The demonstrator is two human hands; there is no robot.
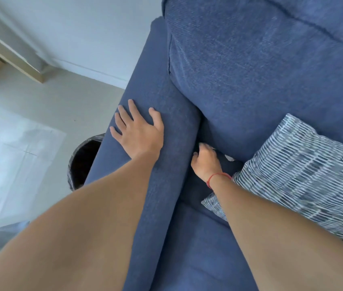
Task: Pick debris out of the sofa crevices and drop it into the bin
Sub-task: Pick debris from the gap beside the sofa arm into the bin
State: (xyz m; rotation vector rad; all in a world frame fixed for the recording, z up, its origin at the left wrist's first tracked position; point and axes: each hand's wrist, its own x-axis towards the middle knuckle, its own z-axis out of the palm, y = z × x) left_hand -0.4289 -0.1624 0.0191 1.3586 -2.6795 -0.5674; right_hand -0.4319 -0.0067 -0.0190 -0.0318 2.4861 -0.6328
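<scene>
Forearms fill the bottom of our view, both bare, reaching up onto the blue sofa (pixel 250 66). We follow our right arm first: past the red string bracelet (pixel 216 177) on the wrist, our right hand (pixel 206 162) is knuckles-up with its fingers curled down into the dark crevice (pixel 201 131) between the armrest and the seat cushion. Those fingertips are buried in the gap, so we cannot tell whether they pinch anything. Just to the right of that hand, touching the cushion edge, a small pale scrap of debris (pixel 229 158) peeks out of the fold. Right of it again, the striped blue-and-white pillow (pixel 300 171) lies on the seat, its corner tucked against our right wrist.

Now over to the other side: our left hand (pixel 139 131) lies flat on top of the armrest (pixel 166 97), palm down, fingers spread wide and holding nothing. Below and left of those fingers, beyond the armrest's outer edge, the bin (pixel 82 158) stands on the pale floor (pixel 40 106), dark inside with a black liner over its rim, half hidden by the armrest. Farther off beyond the fingertips, the back cushion rises, and a white wall (pixel 82 38) meets the floor.
</scene>
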